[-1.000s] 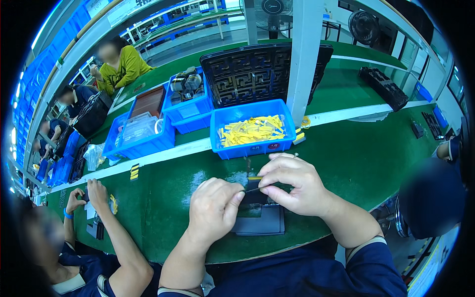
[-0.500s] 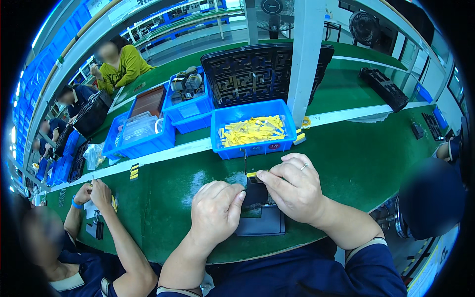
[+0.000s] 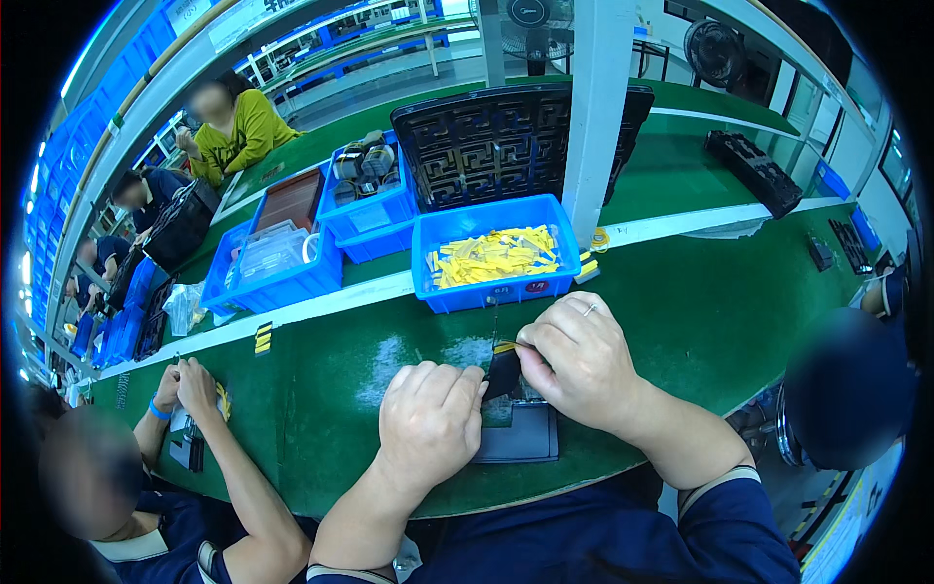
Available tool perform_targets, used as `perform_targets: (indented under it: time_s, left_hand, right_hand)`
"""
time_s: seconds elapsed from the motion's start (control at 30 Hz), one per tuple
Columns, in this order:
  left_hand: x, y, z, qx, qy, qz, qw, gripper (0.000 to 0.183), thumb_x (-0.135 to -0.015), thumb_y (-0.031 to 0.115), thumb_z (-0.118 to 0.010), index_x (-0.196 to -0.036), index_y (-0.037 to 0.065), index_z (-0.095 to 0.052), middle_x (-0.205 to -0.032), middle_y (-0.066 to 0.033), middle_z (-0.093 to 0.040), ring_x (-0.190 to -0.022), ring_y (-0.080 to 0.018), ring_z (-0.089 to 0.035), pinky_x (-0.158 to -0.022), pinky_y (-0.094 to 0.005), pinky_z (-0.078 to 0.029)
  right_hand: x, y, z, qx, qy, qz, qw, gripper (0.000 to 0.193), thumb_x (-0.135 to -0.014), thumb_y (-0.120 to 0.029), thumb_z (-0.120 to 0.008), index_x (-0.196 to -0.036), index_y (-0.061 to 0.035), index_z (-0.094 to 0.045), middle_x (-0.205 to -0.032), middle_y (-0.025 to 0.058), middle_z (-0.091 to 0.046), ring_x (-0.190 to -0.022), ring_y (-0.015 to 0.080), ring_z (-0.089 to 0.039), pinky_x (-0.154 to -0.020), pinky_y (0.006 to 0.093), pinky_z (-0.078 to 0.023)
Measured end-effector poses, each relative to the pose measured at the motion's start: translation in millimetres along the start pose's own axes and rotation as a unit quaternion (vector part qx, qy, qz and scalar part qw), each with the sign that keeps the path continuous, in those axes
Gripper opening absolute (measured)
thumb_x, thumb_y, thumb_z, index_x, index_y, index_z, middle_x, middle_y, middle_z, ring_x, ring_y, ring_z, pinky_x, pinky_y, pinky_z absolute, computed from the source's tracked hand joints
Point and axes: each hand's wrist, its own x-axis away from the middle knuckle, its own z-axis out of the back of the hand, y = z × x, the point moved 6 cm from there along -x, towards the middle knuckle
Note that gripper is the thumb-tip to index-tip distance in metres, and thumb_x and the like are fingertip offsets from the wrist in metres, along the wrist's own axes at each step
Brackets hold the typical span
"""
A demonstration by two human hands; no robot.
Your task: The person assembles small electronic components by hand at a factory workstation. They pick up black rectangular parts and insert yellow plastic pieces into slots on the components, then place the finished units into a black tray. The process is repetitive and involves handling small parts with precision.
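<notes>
Between my hands is a small black flat piece (image 3: 502, 376), tilted, with a narrow yellow strip (image 3: 504, 346) along its far edge. My left hand (image 3: 430, 414) is closed, its thumb and fingers gripping the piece's left side. My right hand (image 3: 579, 365) pinches at the right end of the yellow strip; its fingertips partly hide the contact. Beneath the piece, a dark grey flat block (image 3: 520, 443) lies on the green table. Just beyond my hands stands a blue bin (image 3: 421, 274) holding many yellow strips (image 3: 496, 258).
A white post (image 3: 593, 127) rises behind the bin, beside a black moulded tray (image 3: 477, 146) standing on edge. More blue bins (image 3: 336, 268) are to the left. A co-worker's hands (image 3: 195, 387) work at the left. Another person (image 3: 837, 389) sits at the right.
The black piece has tilted and shifted slightly to the right. My right fingers have moved a little right along with the yellow strip's end. My left hand stays closed on the piece.
</notes>
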Motion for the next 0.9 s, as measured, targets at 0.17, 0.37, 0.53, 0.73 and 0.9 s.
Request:
perform_targets:
  time_s: [0.17,0.37,0.53,0.73,0.9]
  left_hand:
    - [-1,-20,3,-0.013,0.01,0.027,1.0,0.006,-0.077,0.007,-0.066,-0.081,0.003,-0.063,-0.069,-0.0109,-0.057,-0.063,-0.0292,-0.056,-0.06,-0.0408,-0.044]
    - [31,-152,13,-0.071,-0.03,0.342,0.937,0.016,-0.081,0.016,-0.063,-0.087,0.003,-0.069,-0.077,-0.0165,-0.063,-0.071,-0.0349,-0.061,-0.069,-0.0424,-0.05]
    - [25,-137,9,-0.199,-0.052,0.286,0.936,0.026,-0.077,0.019,-0.07,-0.098,0.003,-0.069,-0.103,-0.013,-0.065,-0.101,-0.0311,-0.058,-0.09,-0.0434,-0.041]
    - [-2,-46,-16,0.269,-0.035,0.149,0.951,0.028,-0.076,0.007,-0.072,-0.102,0.0,-0.064,-0.086,-0.0086,-0.064,-0.079,-0.0139,-0.062,-0.07,-0.0265,-0.05]
    - [5,-50,-30,0.328,-0.049,0.176,0.927,0.021,-0.082,0.002,-0.068,-0.103,0.0,-0.062,-0.09,-0.0068,-0.062,-0.079,-0.011,-0.06,-0.07,-0.0243,-0.049]
  right_hand:
    - [1,9,-4,-0.134,-0.063,-0.079,0.986,0.015,-0.068,-0.005,-0.071,-0.079,-0.0031,-0.061,-0.073,0.0074,-0.055,-0.066,0.0256,-0.056,-0.065,0.0384,-0.044]
    - [7,29,-18,-0.186,-0.114,-0.208,0.954,0.011,-0.074,-0.009,-0.068,-0.079,-0.0012,-0.062,-0.072,0.008,-0.055,-0.064,0.0233,-0.057,-0.06,0.0361,-0.046]
    - [12,35,-28,-0.226,-0.142,-0.247,0.932,0.013,-0.077,-0.012,-0.069,-0.08,-0.0008,-0.063,-0.071,0.0071,-0.056,-0.062,0.0182,-0.056,-0.058,0.0321,-0.046]
    - [15,28,-42,-0.346,-0.201,-0.259,0.879,0.015,-0.077,-0.014,-0.07,-0.081,-0.001,-0.064,-0.07,0.0069,-0.057,-0.06,0.0157,-0.055,-0.056,0.0292,-0.046]
    - [15,26,-44,-0.311,-0.231,-0.219,0.896,0.015,-0.077,-0.014,-0.07,-0.082,-0.0012,-0.064,-0.071,0.0079,-0.057,-0.061,0.0167,-0.057,-0.057,0.0301,-0.047]
